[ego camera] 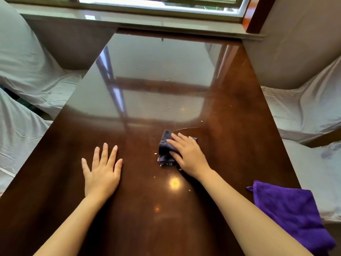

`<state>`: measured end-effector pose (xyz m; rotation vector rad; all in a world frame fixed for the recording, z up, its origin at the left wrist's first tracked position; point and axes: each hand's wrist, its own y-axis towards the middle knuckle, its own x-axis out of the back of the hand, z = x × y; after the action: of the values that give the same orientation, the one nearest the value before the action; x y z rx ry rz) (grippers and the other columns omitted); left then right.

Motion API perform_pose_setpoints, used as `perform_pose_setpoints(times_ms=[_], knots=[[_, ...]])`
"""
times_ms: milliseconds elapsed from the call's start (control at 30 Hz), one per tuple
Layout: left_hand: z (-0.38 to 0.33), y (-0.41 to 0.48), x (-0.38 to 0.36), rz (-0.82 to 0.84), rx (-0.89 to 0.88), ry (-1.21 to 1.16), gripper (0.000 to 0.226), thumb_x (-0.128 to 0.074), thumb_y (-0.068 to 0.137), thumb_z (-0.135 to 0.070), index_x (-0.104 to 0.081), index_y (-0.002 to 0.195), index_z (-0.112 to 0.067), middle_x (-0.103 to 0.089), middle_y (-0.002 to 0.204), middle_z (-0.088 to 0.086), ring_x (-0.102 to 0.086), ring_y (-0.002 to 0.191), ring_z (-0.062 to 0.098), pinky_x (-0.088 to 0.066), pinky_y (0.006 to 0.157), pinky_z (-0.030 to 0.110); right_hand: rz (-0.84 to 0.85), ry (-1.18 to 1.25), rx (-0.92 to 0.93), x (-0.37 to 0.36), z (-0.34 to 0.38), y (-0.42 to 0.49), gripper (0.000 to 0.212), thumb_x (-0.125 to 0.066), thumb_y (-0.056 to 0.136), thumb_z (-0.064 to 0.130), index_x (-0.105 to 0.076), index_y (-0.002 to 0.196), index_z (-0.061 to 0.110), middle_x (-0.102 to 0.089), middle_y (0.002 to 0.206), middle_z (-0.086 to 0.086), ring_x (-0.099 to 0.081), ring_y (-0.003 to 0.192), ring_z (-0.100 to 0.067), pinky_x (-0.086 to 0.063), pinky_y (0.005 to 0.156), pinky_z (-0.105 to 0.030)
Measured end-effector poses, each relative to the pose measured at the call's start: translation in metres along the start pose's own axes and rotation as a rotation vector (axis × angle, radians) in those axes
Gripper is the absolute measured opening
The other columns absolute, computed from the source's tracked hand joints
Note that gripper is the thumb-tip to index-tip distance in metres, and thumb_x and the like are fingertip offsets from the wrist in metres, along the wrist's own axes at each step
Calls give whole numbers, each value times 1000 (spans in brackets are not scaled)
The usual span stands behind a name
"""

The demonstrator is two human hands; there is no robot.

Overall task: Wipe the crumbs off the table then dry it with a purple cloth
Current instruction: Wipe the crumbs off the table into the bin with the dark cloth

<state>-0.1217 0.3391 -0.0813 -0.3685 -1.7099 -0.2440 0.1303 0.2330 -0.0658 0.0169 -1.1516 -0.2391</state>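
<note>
Right hand (188, 156) pressed palm-down on a small crumpled dark navy wiping cloth (166, 150), fingers spread flat over it, thumb along its near side; pinning it to the surface, not a pinch. Left hand (102, 172) flat on the table, fingers splayed, holding nothing.

Glossy dark brown wooden tabletop (230, 108), long rectangle, hard reflections of the window (158, 2) across the far half. Pale crumbs (167, 164) bunched at the dark cloth's near edge, loose specks just beside it and a few further out toward the far right. Thin wet streak arcs off the cloth's far corner.

Folded purple microfibre cloth (289, 213) with a small hanging loop sits on the near right edge of the table, beside the right forearm, well apart from the dark cloth.

Far half of the table bare. Left and right edges flanked by seats under wrinkled white fabric covers (27, 58); far end butts against the windowsill (129, 21).
</note>
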Motion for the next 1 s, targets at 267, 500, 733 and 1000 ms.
perform_pose_setpoints(times_ms=[267, 500, 733, 1000], knots=[[0, -1, 3, 5, -9, 7, 55, -19, 93, -49, -9, 145, -34, -6, 158, -3, 1, 145, 17, 2, 115, 54, 31, 53, 273, -10, 44, -57, 41, -62, 86, 18, -54, 126, 14, -55, 135, -6, -50, 122, -27, -40, 105, -42], [0, 0, 2, 5, -17, 16, 55, -19, 93, -49, -8, 145, -34, -6, 158, -3, 1, 145, 18, 2, 114, 54, -327, 384, 51, 21, 29, -47, 29, -57, 87, 10, -60, 116, 8, -62, 116, -7, -55, 110, -20, -40, 100, -30], [-1, 1, 2, -2, -20, 20, 55, -18, 94, -49, -7, 145, -32, -7, 158, -2, 0, 145, 18, 0, 115, 55, -391, 214, -167, 60, -57, 45, 32, -55, 90, 6, -58, 121, 11, -62, 117, -6, -53, 109, -22, -33, 96, -22], [-2, -1, 3, -12, -34, 53, 64, -9, 85, -52, -23, 143, -27, -24, 154, 4, -17, 143, 24, -9, 112, 58, -148, 76, -173, 24, -53, 66, 36, -58, 88, 11, -56, 125, 10, -55, 133, -14, -46, 126, -32, -33, 109, -46]])
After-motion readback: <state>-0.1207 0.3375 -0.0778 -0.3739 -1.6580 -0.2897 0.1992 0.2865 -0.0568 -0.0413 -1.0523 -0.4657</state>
